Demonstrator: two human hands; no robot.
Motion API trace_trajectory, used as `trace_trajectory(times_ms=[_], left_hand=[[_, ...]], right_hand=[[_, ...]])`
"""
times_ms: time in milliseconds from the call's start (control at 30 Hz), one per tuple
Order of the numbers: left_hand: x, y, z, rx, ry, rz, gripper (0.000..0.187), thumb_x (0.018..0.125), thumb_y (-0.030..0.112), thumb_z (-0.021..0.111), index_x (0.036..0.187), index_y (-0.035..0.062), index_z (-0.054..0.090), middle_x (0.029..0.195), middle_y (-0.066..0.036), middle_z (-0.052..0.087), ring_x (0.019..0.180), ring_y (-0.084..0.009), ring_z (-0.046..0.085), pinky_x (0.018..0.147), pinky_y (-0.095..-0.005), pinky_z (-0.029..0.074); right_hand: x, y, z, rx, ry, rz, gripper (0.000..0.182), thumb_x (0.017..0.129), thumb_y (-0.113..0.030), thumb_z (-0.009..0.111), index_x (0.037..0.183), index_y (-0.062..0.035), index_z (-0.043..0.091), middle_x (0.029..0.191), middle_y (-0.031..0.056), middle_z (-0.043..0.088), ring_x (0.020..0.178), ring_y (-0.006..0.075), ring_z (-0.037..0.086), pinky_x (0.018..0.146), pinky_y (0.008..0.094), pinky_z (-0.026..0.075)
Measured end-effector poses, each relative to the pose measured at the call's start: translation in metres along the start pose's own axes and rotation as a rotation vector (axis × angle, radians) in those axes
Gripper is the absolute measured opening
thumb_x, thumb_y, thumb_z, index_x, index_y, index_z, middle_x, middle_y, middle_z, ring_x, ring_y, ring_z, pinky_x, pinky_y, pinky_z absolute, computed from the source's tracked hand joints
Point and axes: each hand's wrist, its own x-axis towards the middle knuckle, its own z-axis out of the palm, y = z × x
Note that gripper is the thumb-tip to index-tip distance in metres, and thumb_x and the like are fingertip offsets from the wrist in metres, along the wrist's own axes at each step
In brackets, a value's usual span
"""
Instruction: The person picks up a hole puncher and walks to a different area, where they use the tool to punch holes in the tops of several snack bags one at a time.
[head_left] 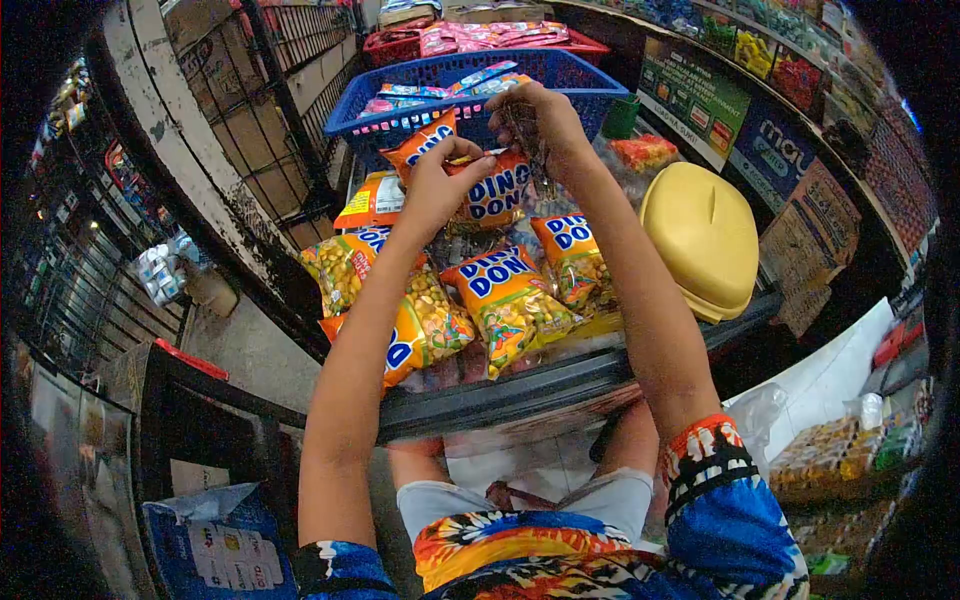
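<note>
My left hand (445, 183) is closed at the top left of an orange Ding Dong snack pack (495, 195), thumb and fingers pinching its upper edge. My right hand (540, 125) is raised at the pack's upper right, fingers curled; what they hold, if anything, is too small to make out. Below lie more packs with nuts showing: one in the middle (505, 305), one beside my right forearm (575, 260) and several at the left (430, 320). Another orange pack (425, 140) stands behind my left hand.
Behind the packs is a blue basket (350, 125) of small sachets, with a red basket (590, 48) farther back. A yellow lidded container (700, 240) stands at the right. The table's dark edge (510, 395) runs before me. Metal bars (290, 90) rise at the left.
</note>
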Motion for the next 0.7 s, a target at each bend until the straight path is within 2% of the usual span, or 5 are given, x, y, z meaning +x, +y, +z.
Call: trace_trajectory(times_ms=[433,500,700], left_hand=[[-0.0019,0.0057,0.0001,-0.022,-0.006,-0.059,0.021,0.079,0.019,0.068,0.088,0.0012,0.062,0.087,-0.005,0.063,0.083,-0.0121,0.058,0.076,-0.0266,0.045],[-0.0004,0.0015,0.0003,0.013,0.002,0.008,0.020,0.079,0.019,0.068,0.088,0.0013,0.062,0.086,-0.006,0.063,0.082,-0.0122,0.058,0.075,-0.0264,0.045],[0.0009,-0.0027,0.0005,0.032,0.000,0.025,0.020,0.079,0.018,0.067,0.088,0.0010,0.062,0.085,-0.006,0.063,0.082,-0.0124,0.058,0.075,-0.0263,0.045]], right_hand=[[0.0066,0.0060,-0.0041,-0.014,-0.033,-0.017,0.030,0.086,-0.025,0.042,0.087,0.0003,0.059,0.072,0.0100,0.061,0.056,0.0171,0.055,0.055,0.0276,0.046],[0.0048,0.0050,-0.0024,0.015,-0.013,-0.024,0.029,0.086,-0.025,0.043,0.088,-0.0003,0.058,0.072,0.0102,0.060,0.056,0.0169,0.055,0.056,0.0275,0.046],[0.0031,0.0027,-0.0020,0.008,-0.021,0.007,0.028,0.085,-0.025,0.044,0.088,-0.0011,0.058,0.072,0.0096,0.060,0.057,0.0166,0.055,0.055,0.0276,0.046]])
